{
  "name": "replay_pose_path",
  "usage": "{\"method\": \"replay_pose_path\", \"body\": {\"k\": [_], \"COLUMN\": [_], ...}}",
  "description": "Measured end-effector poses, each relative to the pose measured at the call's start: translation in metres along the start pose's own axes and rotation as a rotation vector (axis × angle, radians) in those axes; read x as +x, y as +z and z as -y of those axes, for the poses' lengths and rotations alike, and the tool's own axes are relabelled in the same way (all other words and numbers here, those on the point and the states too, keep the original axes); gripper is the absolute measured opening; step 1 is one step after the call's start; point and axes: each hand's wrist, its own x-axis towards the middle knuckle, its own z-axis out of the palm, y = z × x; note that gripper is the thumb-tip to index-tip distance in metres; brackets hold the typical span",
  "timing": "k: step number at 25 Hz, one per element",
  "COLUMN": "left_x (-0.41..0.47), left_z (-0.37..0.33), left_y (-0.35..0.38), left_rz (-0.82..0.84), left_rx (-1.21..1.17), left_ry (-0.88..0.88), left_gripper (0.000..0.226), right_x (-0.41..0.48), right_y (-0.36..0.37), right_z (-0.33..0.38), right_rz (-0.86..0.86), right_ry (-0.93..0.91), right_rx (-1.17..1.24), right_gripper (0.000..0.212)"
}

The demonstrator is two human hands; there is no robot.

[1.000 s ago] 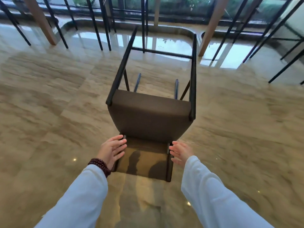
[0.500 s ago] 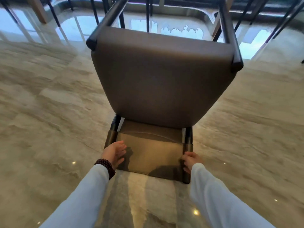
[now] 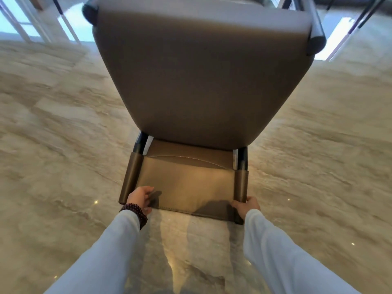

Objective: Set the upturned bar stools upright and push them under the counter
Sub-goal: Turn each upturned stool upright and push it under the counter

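Observation:
A brown upholstered bar stool (image 3: 199, 77) fills the middle of the head view, tipped up so that the underside of its seat faces me and its dark legs run off the top edge. Its tan backrest (image 3: 186, 183) points down toward me, just above the marble floor. My left hand (image 3: 139, 198), with a dark bead bracelet at the wrist, grips the backrest's lower left corner. My right hand (image 3: 246, 205) grips its lower right post. Both arms wear white sleeves.
Glossy beige marble floor (image 3: 63, 145) spreads on both sides of the stool. Dark legs of other furniture (image 3: 364, 15) and pale posts (image 3: 67, 26) stand at the top edge in front of bright glass.
The stool has swung up from lying flat, its seat now much closer to the camera. Both hands went from resting on the backrest's edge to gripping its two lower corners.

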Motion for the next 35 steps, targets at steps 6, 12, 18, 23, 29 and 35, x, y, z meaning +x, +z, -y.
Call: {"method": "replay_pose_path", "body": {"k": [6,12,18,23,29,35], "left_x": [0.009,0.012,0.005,-0.018,-0.102,-0.227], "left_z": [0.01,0.012,0.008,0.001,-0.042,-0.137], "left_y": [-0.012,-0.013,-0.015,-0.02,-0.021,-0.015], "left_rz": [-0.178,-0.076,-0.011,0.011,0.108,0.174], "left_rx": [-0.147,-0.467,-0.694,-0.63,-0.66,-0.657], "left_ry": [-0.043,-0.077,-0.141,-0.129,-0.076,0.03], "left_gripper": [0.04,0.04,0.037,0.039,0.023,0.02], "right_x": [0.012,0.02,0.021,0.004,-0.06,-0.16], "right_y": [0.02,0.017,0.011,-0.01,-0.07,-0.158], "right_z": [0.006,0.008,0.01,0.018,0.061,0.144], "right_rz": [-0.118,-0.09,-0.064,-0.05,-0.101,-0.069], "right_ry": [0.078,0.088,0.051,0.008,-0.052,-0.111], "right_rx": [-0.102,-0.124,-0.222,-0.221,-0.089,0.156], "right_gripper": [0.048,0.047,0.046,0.047,0.048,0.032]}}
